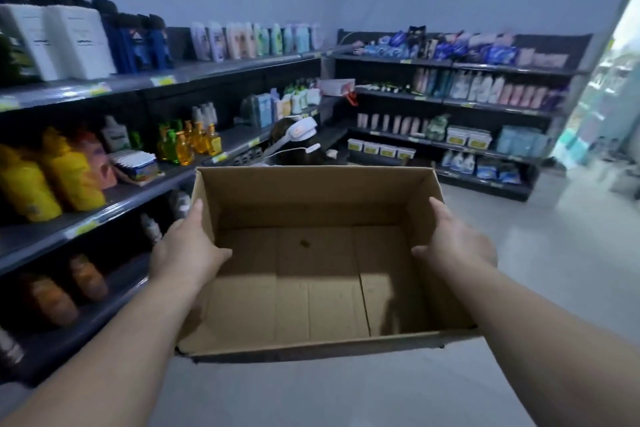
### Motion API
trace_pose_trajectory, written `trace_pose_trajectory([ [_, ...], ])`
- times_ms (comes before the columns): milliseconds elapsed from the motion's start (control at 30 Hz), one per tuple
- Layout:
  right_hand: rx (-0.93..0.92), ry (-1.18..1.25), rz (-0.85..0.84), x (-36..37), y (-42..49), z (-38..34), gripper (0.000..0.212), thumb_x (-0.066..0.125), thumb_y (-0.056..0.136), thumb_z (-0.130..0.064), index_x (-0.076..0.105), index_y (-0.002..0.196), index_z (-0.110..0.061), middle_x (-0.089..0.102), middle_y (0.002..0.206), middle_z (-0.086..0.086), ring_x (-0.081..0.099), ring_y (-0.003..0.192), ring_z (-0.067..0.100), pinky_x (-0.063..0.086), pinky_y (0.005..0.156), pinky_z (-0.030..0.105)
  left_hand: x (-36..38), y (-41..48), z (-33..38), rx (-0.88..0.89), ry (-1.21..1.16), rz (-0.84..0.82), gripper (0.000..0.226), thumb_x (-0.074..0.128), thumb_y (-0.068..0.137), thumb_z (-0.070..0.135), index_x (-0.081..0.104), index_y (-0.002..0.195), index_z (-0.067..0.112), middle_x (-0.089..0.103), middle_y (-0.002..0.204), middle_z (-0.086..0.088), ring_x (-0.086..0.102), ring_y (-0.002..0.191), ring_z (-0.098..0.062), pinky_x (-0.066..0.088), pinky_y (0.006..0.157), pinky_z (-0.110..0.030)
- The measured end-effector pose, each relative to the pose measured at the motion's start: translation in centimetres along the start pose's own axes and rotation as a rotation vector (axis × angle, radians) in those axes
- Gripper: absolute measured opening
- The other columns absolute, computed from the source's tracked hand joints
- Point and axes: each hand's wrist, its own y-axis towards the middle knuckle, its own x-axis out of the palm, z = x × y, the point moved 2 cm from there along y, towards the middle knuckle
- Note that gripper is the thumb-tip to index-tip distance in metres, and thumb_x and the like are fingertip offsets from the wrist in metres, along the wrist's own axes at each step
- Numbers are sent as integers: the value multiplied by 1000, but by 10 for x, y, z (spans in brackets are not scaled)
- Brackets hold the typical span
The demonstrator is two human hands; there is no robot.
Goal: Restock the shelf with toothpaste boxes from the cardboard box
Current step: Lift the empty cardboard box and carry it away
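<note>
I hold an open brown cardboard box (311, 198) in front of me, above the floor. Its inside is empty; only the bare bottom flaps show. My left hand (185, 246) grips the left wall, thumb over the rim and into the box. My right hand (453, 241) grips the right wall the same way. A stack of small white and blue boxes (136, 165), possibly toothpaste, lies on the middle shelf (114, 198) at left. The picture is somewhat blurred.
Dark shelving with bottles runs along the left (166, 80) and across the back wall (450, 146). Another person's head with a white head-worn device (299, 142) shows just beyond the box. Pale floor (571, 253) spreads to the right, toward a bright doorway (609, 107).
</note>
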Motion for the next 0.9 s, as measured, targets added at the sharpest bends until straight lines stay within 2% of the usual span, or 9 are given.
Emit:
trace_pose_trajectory([
  [133, 112, -31, 46, -27, 22, 87, 89, 71, 85, -42, 14, 153, -39, 61, 125, 6, 61, 107, 27, 49, 73, 34, 45, -13, 91, 109, -10, -48, 99, 77, 77, 35, 13, 153, 28, 46, 143, -11, 49, 124, -32, 45, 91, -42],
  [267, 231, -54, 58, -49, 43, 163, 87, 70, 86, -43, 15, 153, -38, 61, 125, 7, 61, 109, 28, 48, 75, 34, 85, -12, 173, 242, -22, -126, 101, 78, 75, 39, 14, 153, 29, 46, 142, -9, 51, 121, -31, 49, 87, -40],
  [367, 318, -65, 72, -59, 59, 205, 88, 69, 86, -44, 14, 154, -38, 61, 126, 7, 60, 110, 28, 47, 76, 34, 112, -9, 228, 328, -35, -182, 100, 78, 75, 38, 15, 153, 29, 47, 142, -9, 50, 123, -31, 46, 90, -40],
  [533, 444, -80, 84, -61, 91, 258, 90, 70, 85, -44, 13, 154, -37, 60, 128, 7, 59, 113, 28, 52, 84, 38, 158, 8, 311, 446, -60, -252, 98, 77, 77, 37, 15, 153, 28, 46, 142, -9, 49, 125, -30, 45, 91, -39],
  [700, 572, -90, 133, -58, 138, 291, 90, 72, 84, -44, 14, 153, -38, 61, 125, 7, 59, 111, 28, 51, 79, 37, 208, 39, 390, 584, -86, -291, 96, 76, 79, 34, 14, 153, 28, 46, 144, -8, 50, 125, -30, 47, 86, -38],
  [900, 732, -116, 153, -68, 196, 319, 90, 70, 84, -47, 12, 153, -37, 61, 123, 5, 61, 105, 26, 47, 68, 34, 250, 85, 494, 725, -125, -319, 97, 78, 76, 33, 18, 152, 29, 47, 142, -8, 50, 123, -29, 48, 89, -41],
])
